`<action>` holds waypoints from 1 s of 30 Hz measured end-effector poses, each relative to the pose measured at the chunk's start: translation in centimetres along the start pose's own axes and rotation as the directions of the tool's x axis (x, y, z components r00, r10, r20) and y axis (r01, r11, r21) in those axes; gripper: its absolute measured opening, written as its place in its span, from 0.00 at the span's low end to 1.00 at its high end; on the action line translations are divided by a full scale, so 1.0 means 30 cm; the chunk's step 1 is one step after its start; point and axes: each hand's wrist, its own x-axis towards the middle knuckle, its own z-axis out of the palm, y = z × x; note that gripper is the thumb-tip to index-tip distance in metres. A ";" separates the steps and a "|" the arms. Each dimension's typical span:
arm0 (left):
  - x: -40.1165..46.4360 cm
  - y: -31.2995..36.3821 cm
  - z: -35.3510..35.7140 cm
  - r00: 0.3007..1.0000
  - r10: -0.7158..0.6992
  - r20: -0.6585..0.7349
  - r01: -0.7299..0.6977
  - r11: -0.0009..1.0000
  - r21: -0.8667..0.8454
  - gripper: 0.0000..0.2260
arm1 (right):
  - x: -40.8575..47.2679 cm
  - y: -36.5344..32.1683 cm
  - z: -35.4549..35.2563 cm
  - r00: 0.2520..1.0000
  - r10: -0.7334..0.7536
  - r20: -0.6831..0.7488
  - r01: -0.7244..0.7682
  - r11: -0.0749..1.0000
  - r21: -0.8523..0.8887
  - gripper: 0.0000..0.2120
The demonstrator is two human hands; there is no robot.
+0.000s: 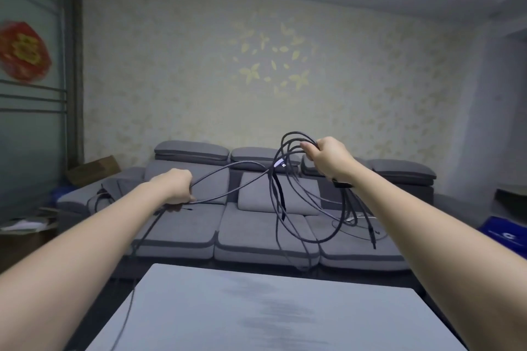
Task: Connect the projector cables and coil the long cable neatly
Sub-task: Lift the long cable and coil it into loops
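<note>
I judge the coiling about half done. My right hand [328, 158] is raised with its fingers [309, 148] clenched round several loose loops of the cable [288, 194], which hang unevenly in front of the sofa [251, 234]; a plug end [279, 164] sits among the loops just left of that hand. My left hand [175, 186] is lower and well apart from the right, fingers grasping the running length of cable. From there one strand crosses up to the bundle, and another drops down past the left edge of the surface [256, 308] out of view. So a good deal of cable is still uncoiled, and the loops already gathered differ in size and need evening out. More cable lies on the sofa seat at right, possibly a second lead, though the blur leaves me unsure. No projector shows, so I cannot tell whether anything is connected.
</note>
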 end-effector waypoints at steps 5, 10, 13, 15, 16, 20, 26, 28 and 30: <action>-0.007 0.005 0.037 0.996 0.006 0.088 0.030 0.918 -0.396 0.12 | 0.012 -0.030 -0.007 0.997 -0.071 -0.001 0.071 0.996 0.051 0.20; -0.014 0.070 0.045 0.998 0.062 -0.010 -0.057 0.833 -0.551 0.06 | 0.020 -0.058 0.014 0.993 -0.117 0.008 0.116 0.989 0.090 0.20; 0.000 0.118 0.028 0.945 0.136 -0.299 -0.244 0.899 -0.363 0.19 | 0.024 -0.078 0.035 0.990 -0.138 0.028 0.133 0.984 0.120 0.20; -0.016 0.147 0.012 0.799 0.244 -0.550 -0.376 0.916 -0.140 0.22 | 0.028 -0.089 0.045 0.989 -0.147 0.031 0.141 0.981 0.135 0.20; -0.026 0.164 0.006 0.689 0.325 -0.648 -0.410 0.912 0.021 0.19 | 0.032 -0.092 0.049 0.988 -0.149 0.030 0.143 0.978 0.150 0.20; -0.067 0.243 0.016 0.654 0.485 -0.580 -0.350 0.874 0.336 0.05 | 0.040 -0.100 0.049 0.987 -0.154 0.045 0.142 0.968 0.209 0.20; -0.036 0.278 0.046 0.878 0.086 -0.470 -0.211 0.952 -0.221 0.13 | 0.021 -0.105 0.028 0.968 -0.207 0.145 0.153 0.936 0.316 0.20; -0.013 0.280 0.028 0.923 0.011 -0.385 -0.233 0.812 -0.535 0.09 | 0.011 -0.105 0.021 0.958 -0.228 0.171 0.162 0.929 0.331 0.20; -0.008 0.283 0.003 0.957 -0.062 -0.282 -0.185 0.619 -0.763 0.07 | 0.008 -0.101 0.012 0.958 -0.229 0.173 0.167 0.935 0.313 0.20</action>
